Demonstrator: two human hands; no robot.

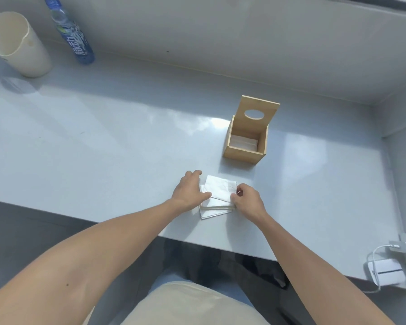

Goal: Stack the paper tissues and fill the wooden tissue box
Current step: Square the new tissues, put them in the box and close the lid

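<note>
Fingers of left hand [189, 190] spread flat, pressing the left edge of the paper tissues [217, 195], not gripping. Tissues sit in a loose, skewed pile on the grey counter [103, 141] near its front edge, between both hands. Right hand [247, 199] curls at the pile's right edge, thumb and fingertips pinching the top tissue. Wooden tissue box [245, 150] stands beyond, well apart from the pile, lid [258, 113] raised, some tissues already inside. Far left: white jug [19, 50], blue bottle [70, 34].
</note>
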